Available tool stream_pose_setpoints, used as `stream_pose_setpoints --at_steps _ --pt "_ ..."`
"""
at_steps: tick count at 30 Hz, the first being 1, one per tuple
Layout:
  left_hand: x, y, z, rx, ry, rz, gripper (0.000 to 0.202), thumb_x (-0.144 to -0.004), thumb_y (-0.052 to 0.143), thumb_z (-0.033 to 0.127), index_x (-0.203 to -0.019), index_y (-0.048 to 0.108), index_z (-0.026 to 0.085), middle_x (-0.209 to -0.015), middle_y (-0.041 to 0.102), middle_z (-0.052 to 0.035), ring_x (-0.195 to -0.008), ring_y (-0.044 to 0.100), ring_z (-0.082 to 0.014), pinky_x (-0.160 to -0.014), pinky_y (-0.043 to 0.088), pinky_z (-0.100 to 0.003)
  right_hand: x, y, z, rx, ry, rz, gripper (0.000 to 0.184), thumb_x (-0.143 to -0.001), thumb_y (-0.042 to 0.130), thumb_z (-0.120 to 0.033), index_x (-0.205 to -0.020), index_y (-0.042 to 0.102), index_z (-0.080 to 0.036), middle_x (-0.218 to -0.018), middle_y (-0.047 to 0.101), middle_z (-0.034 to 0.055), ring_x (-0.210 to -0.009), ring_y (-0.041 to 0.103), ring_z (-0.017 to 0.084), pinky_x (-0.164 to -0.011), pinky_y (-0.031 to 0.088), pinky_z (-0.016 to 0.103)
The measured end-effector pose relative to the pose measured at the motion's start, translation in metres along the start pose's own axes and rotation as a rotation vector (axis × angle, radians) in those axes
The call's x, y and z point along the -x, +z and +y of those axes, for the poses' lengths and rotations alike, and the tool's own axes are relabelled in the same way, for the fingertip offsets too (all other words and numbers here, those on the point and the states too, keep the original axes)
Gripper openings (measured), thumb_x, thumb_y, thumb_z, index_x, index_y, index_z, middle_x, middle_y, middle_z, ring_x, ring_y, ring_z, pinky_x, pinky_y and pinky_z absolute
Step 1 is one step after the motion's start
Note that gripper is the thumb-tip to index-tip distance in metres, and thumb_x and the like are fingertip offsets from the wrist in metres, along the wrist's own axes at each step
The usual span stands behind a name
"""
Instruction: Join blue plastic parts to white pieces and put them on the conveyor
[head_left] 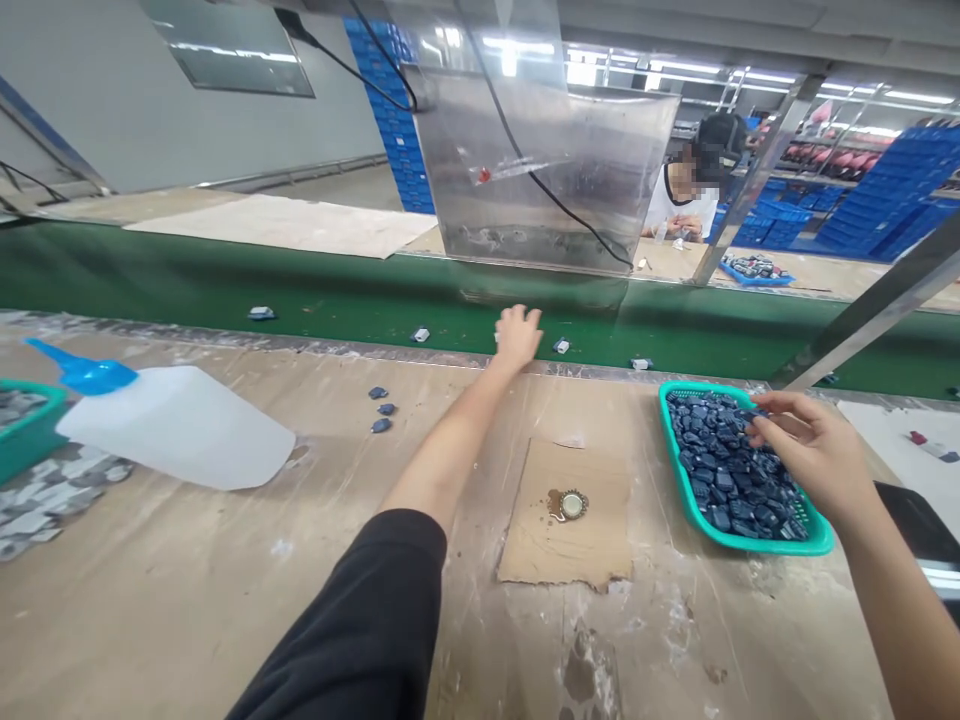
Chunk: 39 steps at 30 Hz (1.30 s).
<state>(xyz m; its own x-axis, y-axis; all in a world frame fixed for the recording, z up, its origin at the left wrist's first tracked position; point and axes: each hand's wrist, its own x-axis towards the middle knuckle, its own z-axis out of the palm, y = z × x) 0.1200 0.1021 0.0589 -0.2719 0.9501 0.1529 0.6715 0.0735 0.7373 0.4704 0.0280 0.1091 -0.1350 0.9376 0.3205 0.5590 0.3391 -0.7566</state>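
Observation:
My left hand [517,335] reaches far forward to the near edge of the green conveyor belt [225,285], its fingers curled down over something I cannot make out. My right hand [806,445] hovers over a teal basket [679,470] full of small dark blue parts [724,460], with the fingertips pinching one of them. Small white-and-blue pieces lie on the belt to either side of my left hand, one [561,346] just right of it and one [421,335] to its left.
A white bottle with a blue nozzle [176,425] lies on its side at the left, beside a second teal basket [26,430] and grey parts. A cardboard scrap [574,535] carries a bottle cap [572,505]. Three loose blue parts [382,408] lie nearby. A person sits beyond the belt.

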Motion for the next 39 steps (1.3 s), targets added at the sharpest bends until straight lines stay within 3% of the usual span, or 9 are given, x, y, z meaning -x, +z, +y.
stream_pose_setpoints --at_steps 4,7,13,17,20,24,29,34,39 --pt "-0.008 0.044 0.025 -0.064 0.012 -0.068 0.024 -0.072 0.060 0.012 -0.096 0.060 0.010 -0.111 0.050 -0.0186 -0.113 0.039 -0.0321 -0.094 0.032 -0.044 0.016 0.019 -0.024 -0.226 -0.047 -0.107 0.021 -0.067 0.065 -0.038 -0.080 0.062 -0.021 -0.070 0.059 0.0030 -0.058 0.057 0.018 -0.055 0.049 0.031" --pt "-0.006 0.053 0.034 -0.041 0.029 -0.082 0.024 -0.071 0.054 0.004 -0.093 0.061 0.010 -0.104 0.054 -0.0175 -0.104 0.047 -0.0288 -0.089 0.037 -0.038 0.035 0.040 -0.033 -0.273 -0.056 -0.288 0.024 -0.072 0.063 -0.038 -0.088 0.063 -0.020 -0.076 0.060 0.0046 -0.060 0.055 0.018 -0.053 0.049 0.029" --pt "0.057 0.020 0.027 0.206 0.036 -0.052 0.054 -0.072 0.059 0.013 -0.122 0.041 0.016 -0.105 0.056 -0.0087 -0.083 0.057 -0.0149 -0.079 0.044 -0.027 0.058 0.077 -0.032 -0.127 -0.229 -0.503 0.015 -0.081 0.050 -0.026 -0.088 0.061 -0.020 -0.087 0.058 0.0072 -0.078 0.056 0.021 -0.065 0.047 0.032" --pt "0.130 -0.010 0.014 0.644 -0.071 -0.183 0.033 -0.067 0.065 0.021 -0.096 0.057 0.011 -0.094 0.060 -0.0076 -0.083 0.057 -0.0140 -0.081 0.044 -0.027 0.059 0.099 -0.040 0.023 -0.345 -0.588 0.009 -0.077 0.048 -0.017 -0.081 0.055 -0.019 -0.075 0.057 0.0043 -0.066 0.054 0.018 -0.061 0.043 0.030" --pt "0.171 -0.029 0.006 0.703 -0.112 -0.209 0.030 -0.062 0.069 0.026 -0.087 0.061 0.012 -0.089 0.062 -0.0048 -0.080 0.057 -0.0135 -0.081 0.044 -0.028 0.060 0.114 -0.050 0.041 -0.354 -0.662 0.012 -0.072 0.047 -0.010 -0.080 0.045 -0.019 -0.069 0.054 0.0010 -0.061 0.051 0.016 -0.057 0.040 0.026" --pt "0.199 -0.040 0.001 0.756 -0.216 -0.212 0.034 -0.059 0.071 0.028 -0.088 0.062 0.013 -0.084 0.061 -0.0034 -0.065 0.055 -0.0111 -0.064 0.047 -0.027 0.062 0.128 -0.058 0.244 -0.454 -0.740 0.024 -0.068 0.042 -0.002 -0.083 0.035 -0.020 -0.069 0.049 0.0003 -0.059 0.048 0.017 -0.053 0.033 0.025" --pt "0.212 -0.036 0.000 0.944 -0.244 -0.240 0.032 -0.063 0.066 0.018 -0.094 0.062 0.013 -0.090 0.062 -0.0028 -0.072 0.056 -0.0092 -0.074 0.047 -0.025 0.065 0.134 -0.057 0.440 -0.550 -0.778 0.028 -0.066 0.036 0.002 -0.084 0.033 -0.019 -0.073 0.050 0.0041 -0.062 0.048 0.019 -0.052 0.029 0.025" --pt "0.218 -0.032 0.003 0.942 -0.285 -0.323 0.031 -0.066 0.065 0.016 -0.096 0.059 0.012 -0.086 0.064 -0.0051 -0.075 0.060 -0.0132 -0.076 0.047 -0.031 0.065 0.131 -0.053 0.240 -0.435 -0.744 0.023 -0.067 0.044 -0.004 -0.079 0.033 -0.021 -0.068 0.048 0.0004 -0.059 0.047 0.018 -0.053 0.032 0.026" --pt "0.219 -0.029 0.008 0.896 -0.233 -0.382 0.024 -0.064 0.068 0.017 -0.087 0.063 0.012 -0.085 0.065 -0.0041 -0.078 0.060 -0.0129 -0.081 0.045 -0.028 0.058 0.118 -0.063 -0.440 -0.016 -0.591 0.030 -0.067 0.064 -0.022 -0.081 0.037 -0.022 -0.068 0.052 -0.0028 -0.071 0.059 0.018 -0.066 0.046 0.029"
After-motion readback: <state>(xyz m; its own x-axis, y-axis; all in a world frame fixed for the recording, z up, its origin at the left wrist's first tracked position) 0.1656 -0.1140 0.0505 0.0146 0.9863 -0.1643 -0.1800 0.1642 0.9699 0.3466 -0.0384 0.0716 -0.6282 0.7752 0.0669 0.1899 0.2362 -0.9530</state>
